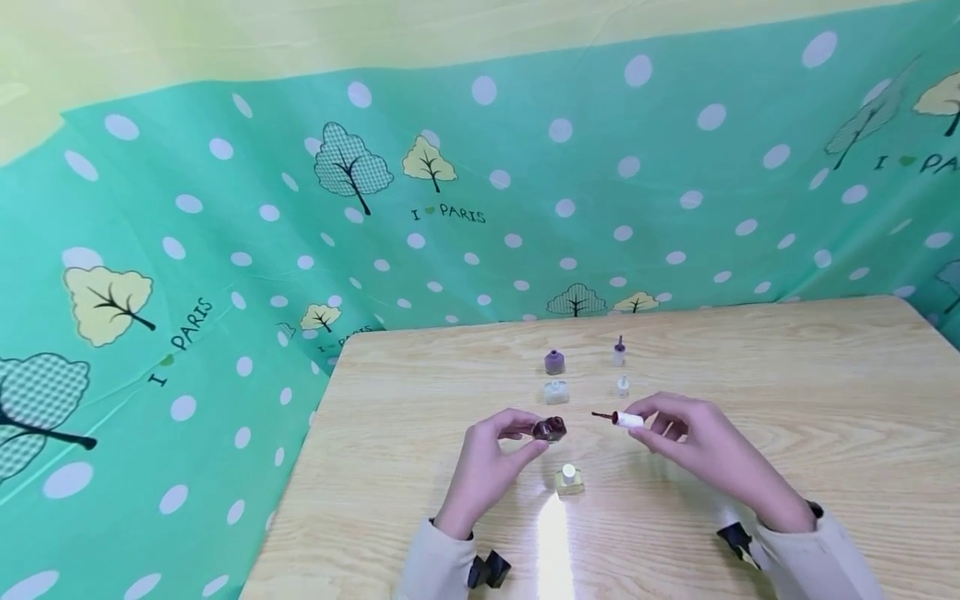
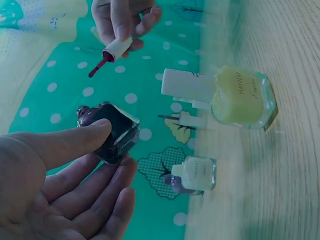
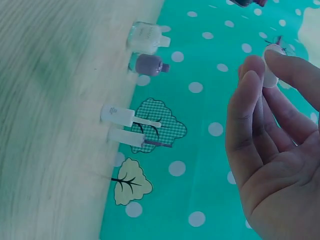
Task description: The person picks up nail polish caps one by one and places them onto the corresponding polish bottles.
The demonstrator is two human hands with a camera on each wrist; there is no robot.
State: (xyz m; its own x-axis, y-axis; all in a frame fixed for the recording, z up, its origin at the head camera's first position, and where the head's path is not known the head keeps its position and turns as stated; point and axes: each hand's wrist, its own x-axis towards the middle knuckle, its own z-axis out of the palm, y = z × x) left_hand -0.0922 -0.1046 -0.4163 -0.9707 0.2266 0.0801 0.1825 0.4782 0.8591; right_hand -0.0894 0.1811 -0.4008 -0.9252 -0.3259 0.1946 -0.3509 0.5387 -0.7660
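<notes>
My left hand (image 1: 491, 462) pinches a dark red nail polish bottle (image 2: 119, 132) between thumb and fingers, its uncapped neck tilted toward the right hand. Raised across from it, my right hand (image 1: 693, 442) pinches the white brush cap (image 1: 628, 419); its dark red brush points left toward the bottle. A capped yellow nail polish bottle (image 1: 569, 480) stands on the table between the hands, nearer the body. Behind the hands stand an uncapped white bottle (image 1: 557, 392) and an uncapped purple bottle (image 1: 554, 362).
Two more white brush caps stand brush-up at the back: one with a purple brush (image 1: 619, 351), one with a pale brush (image 1: 623, 386). The wooden table (image 1: 405, 392) meets a green dotted cloth (image 1: 525, 183) along its back and left edges.
</notes>
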